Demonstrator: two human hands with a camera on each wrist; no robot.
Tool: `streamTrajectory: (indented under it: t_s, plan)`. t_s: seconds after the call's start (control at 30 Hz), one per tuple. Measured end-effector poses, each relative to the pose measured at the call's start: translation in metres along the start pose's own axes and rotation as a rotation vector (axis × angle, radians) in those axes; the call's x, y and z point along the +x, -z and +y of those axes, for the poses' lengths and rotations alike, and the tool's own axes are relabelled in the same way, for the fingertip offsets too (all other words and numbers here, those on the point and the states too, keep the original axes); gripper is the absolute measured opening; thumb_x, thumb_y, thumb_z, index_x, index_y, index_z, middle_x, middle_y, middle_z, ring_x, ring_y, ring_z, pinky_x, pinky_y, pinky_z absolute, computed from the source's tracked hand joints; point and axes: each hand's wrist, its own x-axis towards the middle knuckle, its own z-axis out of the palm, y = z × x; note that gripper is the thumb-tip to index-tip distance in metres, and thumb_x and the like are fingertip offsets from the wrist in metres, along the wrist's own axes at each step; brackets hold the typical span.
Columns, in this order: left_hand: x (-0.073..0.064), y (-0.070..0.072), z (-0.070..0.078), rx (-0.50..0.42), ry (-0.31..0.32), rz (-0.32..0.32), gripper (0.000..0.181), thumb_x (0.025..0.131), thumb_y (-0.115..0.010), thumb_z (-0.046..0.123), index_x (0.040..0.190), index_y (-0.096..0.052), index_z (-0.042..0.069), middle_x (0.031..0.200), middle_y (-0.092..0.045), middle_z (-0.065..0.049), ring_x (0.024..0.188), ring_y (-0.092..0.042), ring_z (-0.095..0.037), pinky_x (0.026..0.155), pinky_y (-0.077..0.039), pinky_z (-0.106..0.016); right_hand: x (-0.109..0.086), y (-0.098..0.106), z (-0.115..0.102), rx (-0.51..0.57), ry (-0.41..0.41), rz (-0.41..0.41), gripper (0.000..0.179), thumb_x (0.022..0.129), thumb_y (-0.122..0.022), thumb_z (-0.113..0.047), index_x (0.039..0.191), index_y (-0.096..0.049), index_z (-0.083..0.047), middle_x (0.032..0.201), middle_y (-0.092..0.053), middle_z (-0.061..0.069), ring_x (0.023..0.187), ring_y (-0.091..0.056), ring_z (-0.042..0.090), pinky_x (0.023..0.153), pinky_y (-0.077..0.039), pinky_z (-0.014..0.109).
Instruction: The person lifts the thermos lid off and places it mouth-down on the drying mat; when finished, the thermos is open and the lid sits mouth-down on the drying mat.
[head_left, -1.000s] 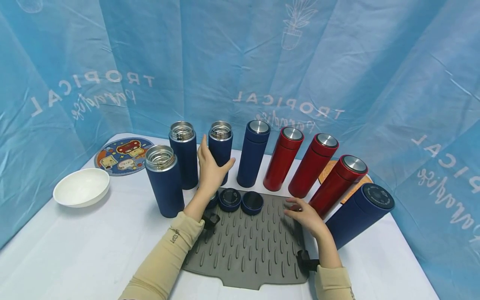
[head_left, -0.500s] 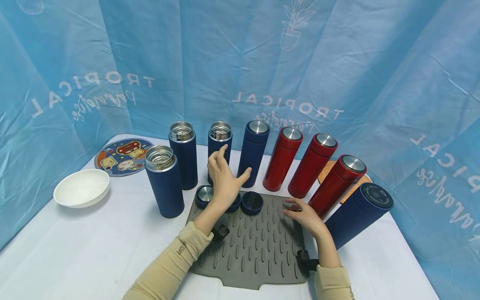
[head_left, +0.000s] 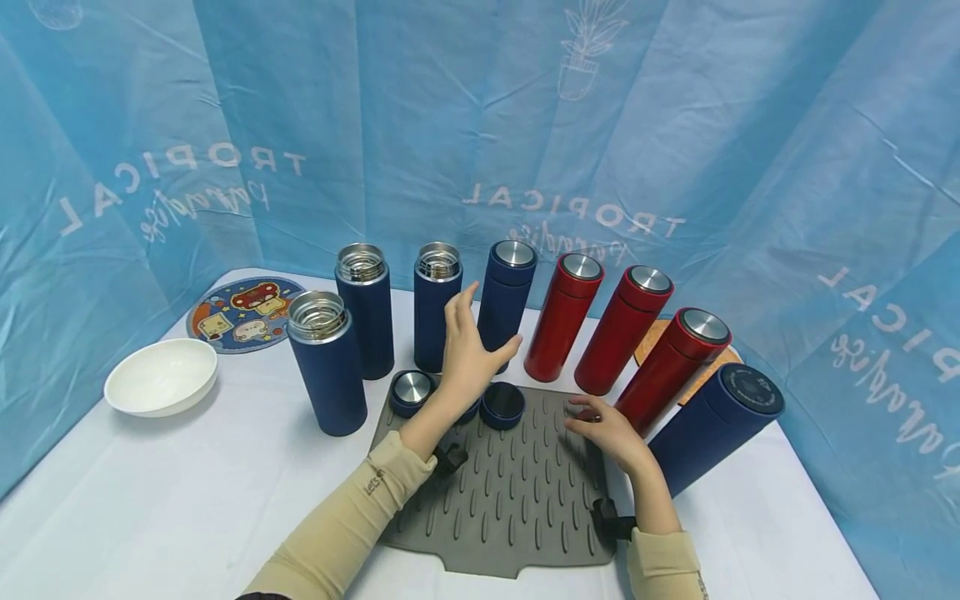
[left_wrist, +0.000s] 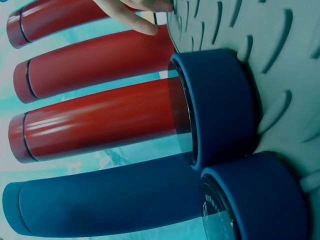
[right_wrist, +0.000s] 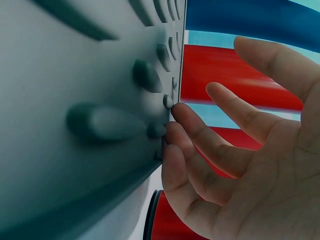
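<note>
My left hand point(head_left: 472, 354), empty with fingers and thumb spread, hovers in front of the capped blue flask point(head_left: 510, 292). Three lidless blue flasks stand left of that one: the front flask point(head_left: 330, 375), the back flask point(head_left: 366, 321) and the nearer-to-hand flask point(head_left: 435, 312). On the grey ridged mat point(head_left: 510, 500) sit three blue lids: a silver-topped lid point(head_left: 411, 390), a dark lid point(head_left: 502, 406), and one between, mostly behind my left wrist. My right hand point(head_left: 606, 429) has loosely bent fingers at the mat's right edge, holding nothing; its fingertips point(right_wrist: 180, 117) reach the mat edge.
Three red flasks with silver lids stand at the back right, among them the middle one point(head_left: 624, 333). A blue flask point(head_left: 712, 429) with a dark lid is right of my right hand. A white bowl point(head_left: 161, 379) and cartoon placemat point(head_left: 243, 315) lie left. A blue curtain point(head_left: 450, 125) hangs behind.
My left hand has moved right, from beside the lidless flask to in front of the capped blue flask, uncovering the silver-topped lid. The right hand has stayed put.
</note>
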Motion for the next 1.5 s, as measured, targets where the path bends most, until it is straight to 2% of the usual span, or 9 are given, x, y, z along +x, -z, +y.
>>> streamTrajectory:
  t_s: [0.27,0.6,0.77,0.97,1.23,1.5]
  plan:
    - [0.015,-0.010,-0.010,-0.003,0.025,-0.049,0.094,0.078,-0.074,0.027,0.147,-0.012,0.015,0.145,-0.021,-0.015,0.126,-0.037,-0.034,0.098,-0.038,-0.050,-0.001,0.001,-0.001,-0.005,0.001,-0.002,0.047,0.087,-0.063,-0.021,0.128,-0.050,-0.002,0.117,-0.056,0.020,0.107,-0.053,0.031,0.084,-0.047,0.045]
    - [0.028,-0.019,-0.022,0.018,0.042,-0.055,0.094,0.077,-0.074,0.028,0.148,-0.013,0.013,0.143,-0.023,-0.016,0.128,-0.035,-0.033,0.100,-0.036,-0.050,-0.001,0.001,-0.001,-0.001,-0.005,-0.009,0.047,0.087,-0.062,-0.021,0.129,-0.050,-0.003,0.117,-0.056,0.018,0.105,-0.053,0.029,0.084,-0.047,0.045]
    - [0.035,-0.020,-0.025,0.049,0.041,-0.071,0.096,0.078,-0.073,0.031,0.148,-0.010,0.016,0.144,-0.023,-0.015,0.131,-0.031,-0.032,0.101,-0.034,-0.050,-0.001,0.000,-0.001,0.000,-0.009,-0.011,0.047,0.087,-0.062,-0.022,0.129,-0.050,-0.004,0.117,-0.056,0.018,0.105,-0.053,0.029,0.084,-0.047,0.045]
    - [0.043,-0.022,-0.028,0.074,0.071,-0.113,0.098,0.078,-0.072,0.036,0.148,-0.006,0.018,0.148,-0.020,-0.016,0.136,-0.023,-0.033,0.104,-0.030,-0.052,-0.001,0.000,-0.001,-0.014,-0.010,-0.006,0.047,0.087,-0.062,-0.022,0.128,-0.050,-0.004,0.116,-0.056,0.017,0.105,-0.053,0.029,0.084,-0.046,0.045]
    - [0.052,-0.024,-0.029,0.050,0.133,-0.165,0.099,0.078,-0.072,0.036,0.148,-0.005,0.017,0.148,-0.022,-0.018,0.132,-0.030,-0.036,0.103,-0.031,-0.052,-0.001,0.000,0.000,-0.014,-0.004,-0.007,0.046,0.087,-0.062,-0.022,0.128,-0.050,-0.004,0.117,-0.056,0.018,0.106,-0.053,0.030,0.084,-0.046,0.046]
    - [0.057,-0.026,-0.031,0.046,0.155,-0.192,0.097,0.080,-0.071,0.034,0.148,-0.005,0.013,0.149,-0.024,-0.016,0.131,-0.035,-0.034,0.104,-0.032,-0.049,-0.001,0.001,-0.001,-0.010,-0.007,-0.010,0.047,0.087,-0.062,-0.022,0.129,-0.050,-0.005,0.116,-0.057,0.017,0.104,-0.053,0.028,0.083,-0.047,0.045]
